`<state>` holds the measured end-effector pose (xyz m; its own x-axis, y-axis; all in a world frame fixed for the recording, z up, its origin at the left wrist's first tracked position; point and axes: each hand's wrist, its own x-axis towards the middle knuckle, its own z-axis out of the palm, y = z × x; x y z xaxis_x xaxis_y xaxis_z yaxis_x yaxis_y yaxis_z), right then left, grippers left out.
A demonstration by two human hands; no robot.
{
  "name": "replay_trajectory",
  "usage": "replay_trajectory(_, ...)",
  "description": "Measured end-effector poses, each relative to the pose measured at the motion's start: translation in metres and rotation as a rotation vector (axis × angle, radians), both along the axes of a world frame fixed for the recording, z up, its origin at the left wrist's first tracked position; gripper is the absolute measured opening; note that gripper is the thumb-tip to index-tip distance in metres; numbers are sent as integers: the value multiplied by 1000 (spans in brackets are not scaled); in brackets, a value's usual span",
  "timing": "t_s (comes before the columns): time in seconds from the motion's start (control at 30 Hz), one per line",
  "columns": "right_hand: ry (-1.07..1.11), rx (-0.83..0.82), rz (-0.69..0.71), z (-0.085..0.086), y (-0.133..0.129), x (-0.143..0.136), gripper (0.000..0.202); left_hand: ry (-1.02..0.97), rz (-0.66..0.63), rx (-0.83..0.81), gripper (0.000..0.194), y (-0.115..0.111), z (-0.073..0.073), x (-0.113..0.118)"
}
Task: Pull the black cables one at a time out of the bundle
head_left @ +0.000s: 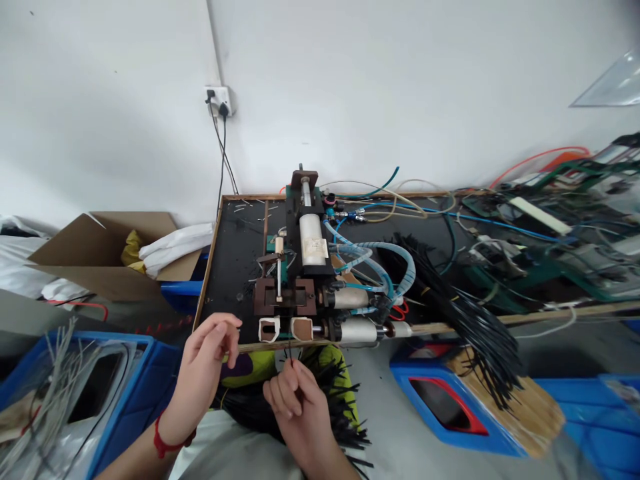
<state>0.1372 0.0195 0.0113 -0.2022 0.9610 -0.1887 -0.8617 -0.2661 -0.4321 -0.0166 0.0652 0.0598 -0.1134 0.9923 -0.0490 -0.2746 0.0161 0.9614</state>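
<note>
My right hand (300, 403) pinches a thin black cable (290, 353) just in front of the machine, its end pointing up between two jaw blocks. To the left, my left hand (207, 353) is raised by the table's front edge, fingers loosely curled and apart, with nothing visible in them. Ahead stands a pneumatic machine (314, 243) with a white cylinder. Its left jaw block (269, 329) and right jaw block (302, 329) have pale tape round their edges. A bundle of black cables (345, 393) lies across my lap, partly hidden by my right hand.
On the black table (225, 260), more black cables (470, 333) hang over the front edge at right. Blue air hoses (400, 260) loop beside the machine. A blue crate (135, 393) with pale strands stands at left, below a cardboard box (100, 277). Another blue bin (425, 400) is at right.
</note>
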Motion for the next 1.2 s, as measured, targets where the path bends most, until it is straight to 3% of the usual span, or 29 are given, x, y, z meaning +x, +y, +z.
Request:
replay_trajectory(0.13, 126, -75, 43, -3, 4, 1, 39, 107, 30, -20, 23, -15, -27, -20)
replay_trajectory(0.33, 121, -121, 89, -9, 4, 3, 46, 383, 1, -117, 31, -49, -74, -41)
replay_trajectory(0.63, 42, -143, 82, -12, 8, 4, 45, 489, -47, -238, 42, -71, -122, -52)
replay_trajectory(0.87, 62, -148, 79, -12, 11, 3, 45, 723, -42, -113, 47, -78, -135, -52)
replay_trajectory(1.2, 40, -132, 74, -13, 9, 1, 45, 764, -62, -78, 49, -82, -138, -52)
